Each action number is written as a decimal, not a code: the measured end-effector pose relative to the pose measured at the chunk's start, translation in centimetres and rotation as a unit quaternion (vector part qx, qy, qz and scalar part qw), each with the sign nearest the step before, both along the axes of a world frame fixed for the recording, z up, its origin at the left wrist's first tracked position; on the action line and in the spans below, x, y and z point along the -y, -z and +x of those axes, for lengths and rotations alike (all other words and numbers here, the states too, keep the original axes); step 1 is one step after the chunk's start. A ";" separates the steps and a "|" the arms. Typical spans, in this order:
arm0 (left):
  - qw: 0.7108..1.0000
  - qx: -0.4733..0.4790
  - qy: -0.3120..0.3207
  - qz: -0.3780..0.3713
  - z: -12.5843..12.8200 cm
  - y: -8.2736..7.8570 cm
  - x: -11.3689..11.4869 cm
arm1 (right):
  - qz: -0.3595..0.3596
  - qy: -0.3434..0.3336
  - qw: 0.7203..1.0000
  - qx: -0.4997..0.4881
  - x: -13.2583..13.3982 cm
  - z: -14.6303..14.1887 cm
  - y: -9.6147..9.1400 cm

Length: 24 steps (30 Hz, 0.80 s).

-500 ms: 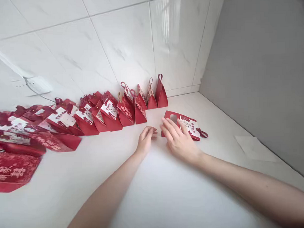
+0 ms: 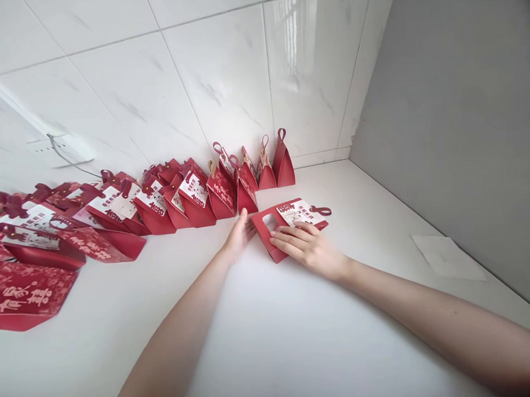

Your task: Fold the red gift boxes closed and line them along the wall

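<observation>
Right hand [image 2: 317, 251] had its fingers laid out pretty flat and a bit spread across the near side of a red gift box [image 2: 279, 216], more resting on it than pinching it. Left hand [image 2: 239, 237] was spread too, thumb up, right at the box's left end; couldn't tell if the fingertips actually touched. The box itself was lying on its side on the white tabletop [image 2: 270, 337], between the two hands, with a cutout window [image 2: 268, 221] toward the left, a white printed label [image 2: 297, 212] further right and a dark red strap loop [image 2: 321, 210] sticking out the right end. Just behind it a crowd of similar red boxes [image 2: 198, 198] ran off to the left, lots of them standing like little tents, along a marble-look tiled wall [image 2: 213, 78]. A white sheet [image 2: 448, 257] lay well off to the right, near a gray panel [image 2: 445, 128].
</observation>
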<state>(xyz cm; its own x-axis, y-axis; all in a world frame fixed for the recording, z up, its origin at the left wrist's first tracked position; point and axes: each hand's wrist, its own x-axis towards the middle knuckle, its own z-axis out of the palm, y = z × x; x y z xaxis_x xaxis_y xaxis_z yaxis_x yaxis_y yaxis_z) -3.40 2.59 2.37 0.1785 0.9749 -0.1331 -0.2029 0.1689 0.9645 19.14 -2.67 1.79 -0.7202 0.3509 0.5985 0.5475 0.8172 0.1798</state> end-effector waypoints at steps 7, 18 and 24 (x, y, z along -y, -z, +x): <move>0.983 -0.064 0.163 0.062 -0.3 -1.6 1.2 | 0.053 -0.070 0.995 -0.055 -0.8 1.0 0.0; 0.963 -0.151 0.028 0.221 1.3 1.1 1.3 | -0.414 -0.008 0.778 -0.473 -1.5 0.3 1.2; 0.941 -0.193 0.003 0.280 1.3 1.3 1.3 | -0.550 -0.017 0.717 -0.428 -2.1 0.3 1.5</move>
<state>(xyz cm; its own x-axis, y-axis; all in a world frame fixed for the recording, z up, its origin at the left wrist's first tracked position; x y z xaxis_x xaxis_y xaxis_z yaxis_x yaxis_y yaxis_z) -2.12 1.26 1.05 0.2284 0.9108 0.3440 0.1791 -0.3866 0.9047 19.42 -0.56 0.33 -0.2733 0.9409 0.2001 0.0491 0.2214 -0.9740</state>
